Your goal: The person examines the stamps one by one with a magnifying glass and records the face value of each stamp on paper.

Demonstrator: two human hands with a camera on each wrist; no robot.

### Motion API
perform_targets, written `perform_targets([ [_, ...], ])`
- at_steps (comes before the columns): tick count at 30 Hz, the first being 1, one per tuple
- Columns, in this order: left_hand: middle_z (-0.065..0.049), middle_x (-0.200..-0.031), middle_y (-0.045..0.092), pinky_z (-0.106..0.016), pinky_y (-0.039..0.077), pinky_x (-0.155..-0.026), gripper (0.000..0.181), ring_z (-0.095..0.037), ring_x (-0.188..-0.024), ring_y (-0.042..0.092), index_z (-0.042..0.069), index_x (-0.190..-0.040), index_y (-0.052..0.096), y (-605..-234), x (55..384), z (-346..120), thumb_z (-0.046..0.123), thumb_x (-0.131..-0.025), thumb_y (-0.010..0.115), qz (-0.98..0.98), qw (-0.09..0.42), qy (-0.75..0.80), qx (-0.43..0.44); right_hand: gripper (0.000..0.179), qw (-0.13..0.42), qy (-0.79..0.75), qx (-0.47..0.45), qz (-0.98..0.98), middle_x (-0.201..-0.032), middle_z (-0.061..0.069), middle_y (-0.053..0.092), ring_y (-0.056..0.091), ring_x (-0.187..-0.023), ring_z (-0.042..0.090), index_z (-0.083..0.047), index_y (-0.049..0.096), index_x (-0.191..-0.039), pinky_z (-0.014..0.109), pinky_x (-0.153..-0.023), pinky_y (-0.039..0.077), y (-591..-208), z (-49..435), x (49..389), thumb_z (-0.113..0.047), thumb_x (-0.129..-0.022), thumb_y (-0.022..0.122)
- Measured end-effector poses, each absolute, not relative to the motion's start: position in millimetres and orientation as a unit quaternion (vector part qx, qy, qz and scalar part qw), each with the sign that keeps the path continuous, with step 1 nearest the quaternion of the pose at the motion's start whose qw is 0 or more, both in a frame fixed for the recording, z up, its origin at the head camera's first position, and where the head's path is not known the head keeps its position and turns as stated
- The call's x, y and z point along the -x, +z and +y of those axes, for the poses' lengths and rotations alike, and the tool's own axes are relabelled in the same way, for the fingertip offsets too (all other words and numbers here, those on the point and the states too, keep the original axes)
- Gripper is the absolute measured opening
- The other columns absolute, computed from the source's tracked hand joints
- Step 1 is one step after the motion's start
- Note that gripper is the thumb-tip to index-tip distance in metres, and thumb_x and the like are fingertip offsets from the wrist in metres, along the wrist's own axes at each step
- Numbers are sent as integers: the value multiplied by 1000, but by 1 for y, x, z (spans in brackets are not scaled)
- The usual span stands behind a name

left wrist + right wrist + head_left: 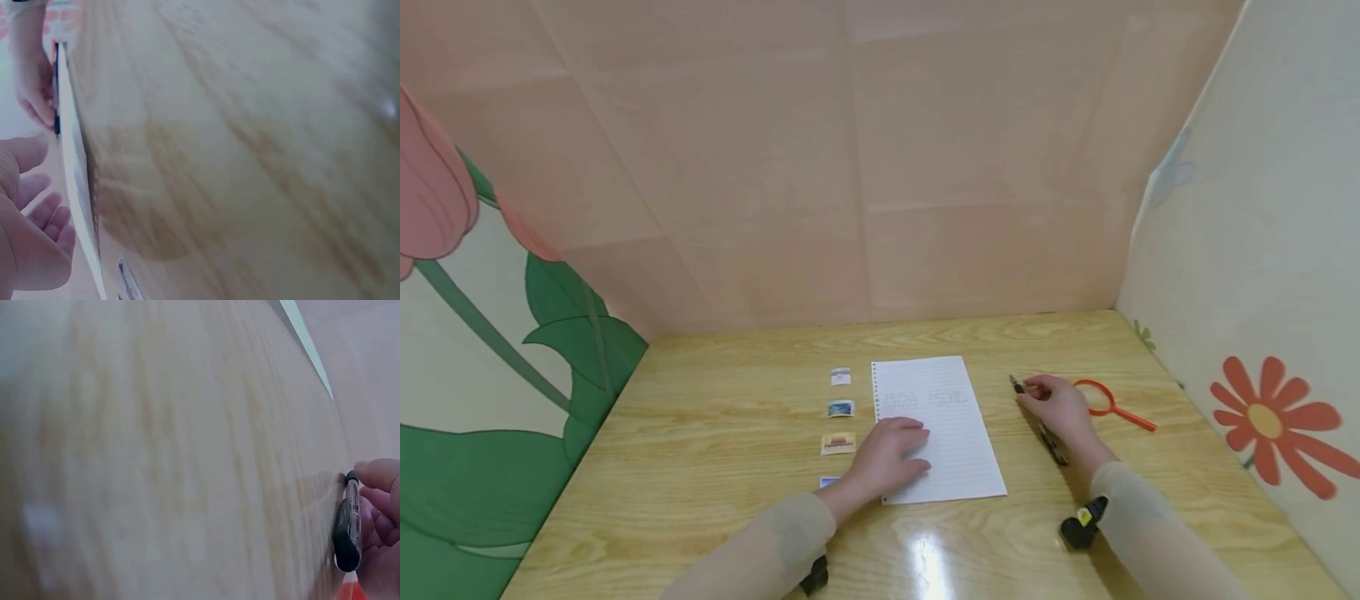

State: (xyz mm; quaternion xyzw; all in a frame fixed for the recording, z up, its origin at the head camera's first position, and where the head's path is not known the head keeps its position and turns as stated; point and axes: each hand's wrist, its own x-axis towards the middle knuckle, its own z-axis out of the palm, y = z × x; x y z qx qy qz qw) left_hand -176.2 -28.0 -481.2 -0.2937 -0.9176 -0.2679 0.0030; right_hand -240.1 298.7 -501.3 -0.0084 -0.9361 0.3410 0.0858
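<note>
A white lined sheet [951, 450] with punched holes down its left edge lies on the table, with faint writing across its upper part. My left hand [891, 458] rests over its lower left part, fingers loosely bent and holding nothing. To the right of the sheet, my right hand [1060, 408] pinches a black and clear pen [348, 528] between thumb and fingers, low over the tabletop. In the head view the hand covers the middle of the pen. A red-rimmed magnifying glass [1131, 417] lies just right of that hand.
Small stamp-like pictures stand in a column left of the sheet: a pale one [840, 377], a blue-green one [841, 408], a yellow one [838, 443], and one partly behind my left wrist. A pink-covered wall [850, 167] closes the back of the wooden table [700, 433].
</note>
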Motion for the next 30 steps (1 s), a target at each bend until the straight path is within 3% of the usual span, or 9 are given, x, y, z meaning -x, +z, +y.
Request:
perform_targets([
  [4, -4, -123, 65, -37, 42, -104, 39, -23, -117, 56, 8, -122, 70, -479, 178, -33, 23, -87, 77, -912, 12, -306, 274, 37, 80, 352, 6, -933, -93, 12, 65, 57, -82, 25, 3, 65, -119, 32, -66, 48, -499, 303, 237, -19, -90, 73],
  [9, -6, -116, 68, -42, 44, -100, 33, -26, -112, 59, 7, -117, 72, -476, 183, -49, 19, -87, 77, -900, 33, -356, 249, 35, 119, 369, -48, -920, -90, 11, 66, 58, -77, 14, 5, 66, -119, 23, -63, 48, -493, 315, 232, -14, -90, 73],
  [14, -10, -120, 67, -48, 44, -102, 34, -30, -115, 58, 6, -118, 71, -475, 192, -72, 18, -86, 77, -898, 36, -386, 207, 41, 105, 374, -63, -919, -98, 13, 67, 57, -82, 9, 3, 62, -126, 20, -62, 49, -481, 336, 222, -19, -93, 71],
  [25, -11, -119, 66, -47, 44, -102, 39, -32, -115, 58, 5, -119, 70, -484, 220, -118, 18, -84, 80, -910, 53, -384, 149, 50, 89, 391, -65, -914, -114, 24, 63, 50, -88, -9, 4, 53, -137, 18, -65, 50, -471, 386, 209, -23, -96, 66],
  [30, -11, -119, 65, -47, 45, -101, 42, -31, -113, 59, 4, -120, 70, -488, 229, -131, 20, -83, 82, -910, 43, -388, 141, 50, 99, 384, -66, -916, -116, 20, 64, 50, -90, -10, 3, 53, -137, 14, -66, 48, -471, 406, 205, -22, -96, 67],
])
